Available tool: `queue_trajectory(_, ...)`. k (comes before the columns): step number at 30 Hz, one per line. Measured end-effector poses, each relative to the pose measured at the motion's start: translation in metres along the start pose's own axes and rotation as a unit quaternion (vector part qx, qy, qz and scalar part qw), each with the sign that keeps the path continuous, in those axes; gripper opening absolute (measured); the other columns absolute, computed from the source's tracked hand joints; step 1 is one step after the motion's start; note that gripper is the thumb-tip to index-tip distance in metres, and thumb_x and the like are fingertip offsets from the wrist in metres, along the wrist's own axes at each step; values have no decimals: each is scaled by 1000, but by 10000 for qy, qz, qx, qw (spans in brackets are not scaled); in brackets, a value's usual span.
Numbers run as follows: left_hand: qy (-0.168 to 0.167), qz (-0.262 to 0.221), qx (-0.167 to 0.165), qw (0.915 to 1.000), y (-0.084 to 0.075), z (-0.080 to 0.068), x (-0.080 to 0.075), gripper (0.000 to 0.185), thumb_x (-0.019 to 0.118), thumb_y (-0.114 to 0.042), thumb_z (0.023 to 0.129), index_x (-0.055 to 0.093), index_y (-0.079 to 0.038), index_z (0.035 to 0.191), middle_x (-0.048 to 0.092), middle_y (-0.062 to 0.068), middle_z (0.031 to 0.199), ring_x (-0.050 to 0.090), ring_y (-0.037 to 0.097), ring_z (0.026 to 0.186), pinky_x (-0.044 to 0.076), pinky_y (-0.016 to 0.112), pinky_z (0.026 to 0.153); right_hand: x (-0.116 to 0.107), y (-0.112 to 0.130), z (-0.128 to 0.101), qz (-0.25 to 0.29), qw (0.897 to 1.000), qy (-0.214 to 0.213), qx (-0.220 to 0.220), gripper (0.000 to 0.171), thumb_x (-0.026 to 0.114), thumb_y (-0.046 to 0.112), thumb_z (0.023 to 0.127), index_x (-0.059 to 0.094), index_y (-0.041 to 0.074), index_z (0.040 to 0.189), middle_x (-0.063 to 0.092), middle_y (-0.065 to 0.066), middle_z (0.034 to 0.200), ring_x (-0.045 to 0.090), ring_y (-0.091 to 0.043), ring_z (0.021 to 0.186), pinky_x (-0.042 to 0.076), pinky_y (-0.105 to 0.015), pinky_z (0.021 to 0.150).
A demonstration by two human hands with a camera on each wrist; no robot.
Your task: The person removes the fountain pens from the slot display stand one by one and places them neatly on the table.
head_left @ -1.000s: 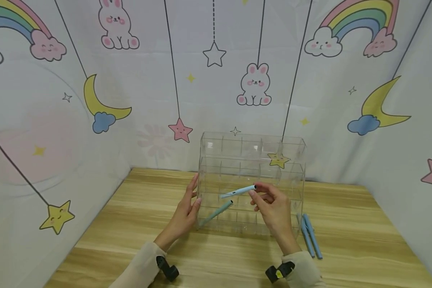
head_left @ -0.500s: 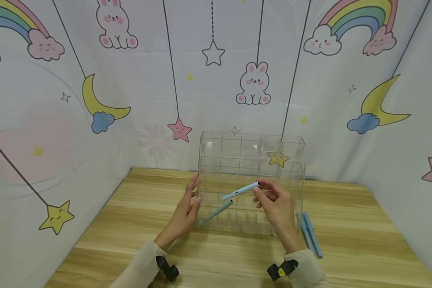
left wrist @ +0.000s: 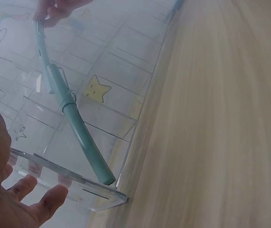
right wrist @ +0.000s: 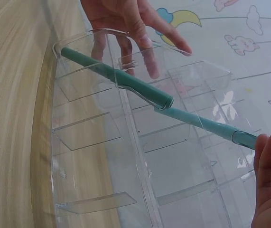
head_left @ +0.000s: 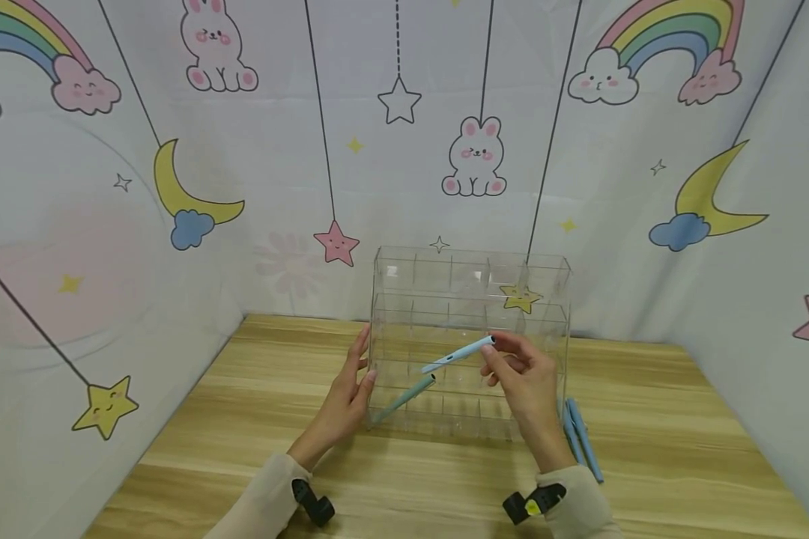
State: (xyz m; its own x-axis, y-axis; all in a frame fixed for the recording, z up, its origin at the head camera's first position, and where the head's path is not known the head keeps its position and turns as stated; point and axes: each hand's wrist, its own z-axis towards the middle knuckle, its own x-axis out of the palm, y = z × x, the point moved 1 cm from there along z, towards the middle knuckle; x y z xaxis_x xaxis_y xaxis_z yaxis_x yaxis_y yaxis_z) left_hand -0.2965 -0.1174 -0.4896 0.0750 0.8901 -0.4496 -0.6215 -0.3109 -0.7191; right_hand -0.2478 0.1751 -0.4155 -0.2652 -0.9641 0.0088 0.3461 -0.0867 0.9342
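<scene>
Two spare pens (head_left: pixel 582 439) beside organizer (head_left: pixel 468 299)

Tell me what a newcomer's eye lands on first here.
The clear acrylic compartment organizer standing mid-table, steadied at its left side by the left hand. The right hand pinches a light blue pen over it, while a second blue pen already leans in a front compartment. Two more blue pens lie on the wooden table to the right.

The right hand (right wrist: pixel 268 185) is cut off at the lower right frame edge; two blue pens (head_left: pixel 580 438) lie partly hidden behind the right hand's wrist.
</scene>
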Motion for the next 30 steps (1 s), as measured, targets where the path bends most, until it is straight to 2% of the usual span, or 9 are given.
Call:
queue_trajectory(6, 5, -6, -19, 10000, 0, 0, 0, 74, 48, -1, 112, 8, -9, 174, 21, 25, 178, 51, 62, 140, 62, 60, 93, -2, 2, 1, 259, 9992, -219, 220, 25, 77, 4, 98, 75, 2, 123, 75, 9, 93, 70, -10, 62, 57, -23, 57)
queue_trajectory(12, -2, 4, 5, 10000, 0, 0, 0, 73, 48, -2, 112, 9, -7, 173, 21, 25, 178, 52, 61, 140, 63, 60, 92, -7, 6, 4, 494, 9973, -510, 160, 24, 75, 0, 98, 74, -1, 122, 74, 6, 94, 69, -7, 61, 56, -20, 56)
queue_trajectory(22, -7, 3, -9, 10000, 0, 0, 0, 73, 48, -2, 112, 9, -8, 173, 21, 24, 178, 51, 60, 141, 63, 59, 92, -14, 11, 7, 776, 9948, -620, 218, 25, 73, -1, 99, 72, -3, 124, 73, 4, 94, 69, -8, 62, 56, -20, 56)
queue_trajectory(30, 7, 13, -9, 10000, 0, 0, 0, 75, 47, -4, 113, 7, -15, 175, 20, 23, 179, 50, 62, 141, 63, 59, 91, -19, 13, 8, 857, 9939, -661, 201, 22, 74, 2, 99, 74, 2, 122, 72, 2, 97, 69, -8, 63, 56, -19, 56)
